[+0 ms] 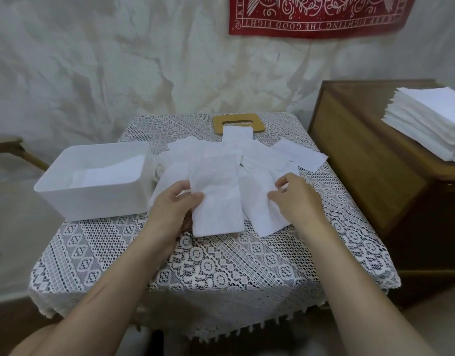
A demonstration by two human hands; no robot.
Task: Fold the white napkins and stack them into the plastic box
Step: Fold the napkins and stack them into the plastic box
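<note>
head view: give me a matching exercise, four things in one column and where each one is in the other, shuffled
Things
1 plastic box
2 folded napkin
3 napkin stack
4 wooden lid

Places
a on the wooden cabinet, at the right
b far edge of the table
c left side of the table
d held by the left hand

Pairs: 1-c, 2-d, 3-a, 4-b

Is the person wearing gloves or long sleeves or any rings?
No. The left hand and right hand are bare: no gloves, rings or watch show. The left forearm and right forearm are bare too, no sleeve in view.
</note>
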